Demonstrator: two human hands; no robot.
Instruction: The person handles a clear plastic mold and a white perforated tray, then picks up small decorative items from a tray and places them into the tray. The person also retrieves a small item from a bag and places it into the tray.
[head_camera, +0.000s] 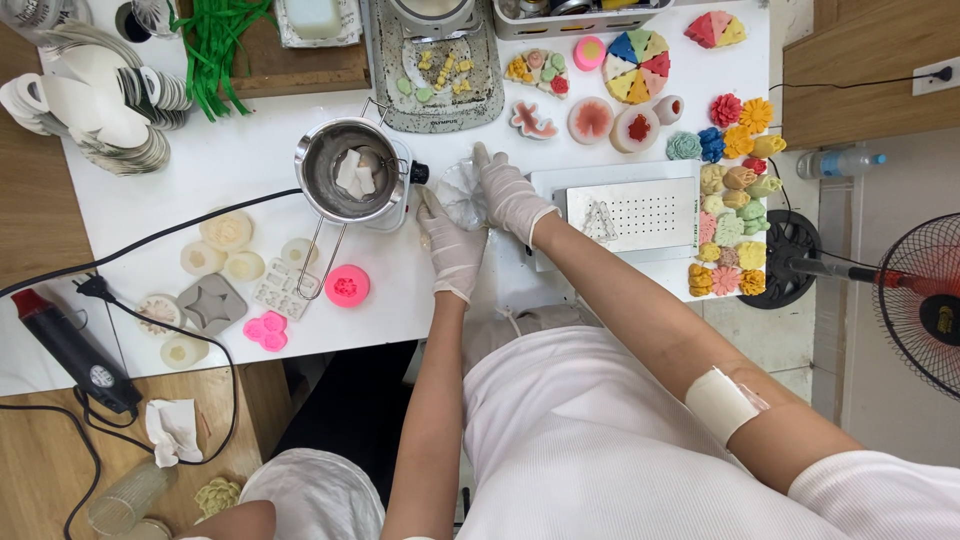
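Both of my hands wear white gloves and meet over a small clear plastic bag (462, 190) of pale bits on the white table (240, 160). My left hand (450, 245) grips the bag from below. My right hand (508, 195) pinches its top edge. Just left of the bag stands a steel melting pot (350, 170) with white wax chunks inside, resting on a small heater with a black knob (418, 172). A wire handle hangs down from the pot.
Silicone moulds, pink (346, 286) and grey (212, 303), lie at the front left. A perforated white scale (640, 213) sits at the right beside rows of coloured flower candles (735, 215). A heat gun (70, 350), black cables, a digital scale (440, 70) and a fan (925, 300) surround the table.
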